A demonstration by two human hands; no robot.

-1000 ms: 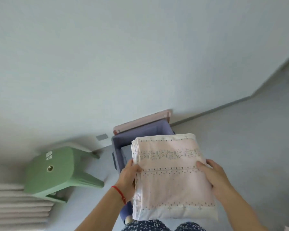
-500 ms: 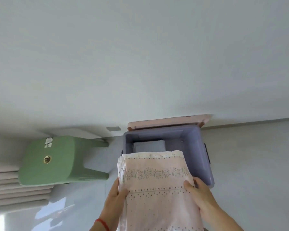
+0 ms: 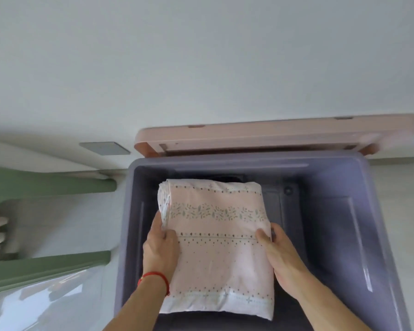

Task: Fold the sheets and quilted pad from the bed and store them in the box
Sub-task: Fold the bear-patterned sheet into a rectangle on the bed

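A folded pink quilted pad [image 3: 215,247] with dotted and leafy bands is inside the open purple box [image 3: 339,223], toward its left side. My left hand [image 3: 160,252], with a red string at the wrist, grips the pad's left edge. On the pad's right edge my right hand [image 3: 280,256] holds it the same way. Whatever lies under the pad in the box is hidden.
The box's pink lid [image 3: 273,134] leans behind it against the pale wall. A green plastic stool [image 3: 46,266] lies on its side left of the box. Pale floor surrounds both.
I have come close over the box, and both hands have carried the pad forward and down from above the rim into it.
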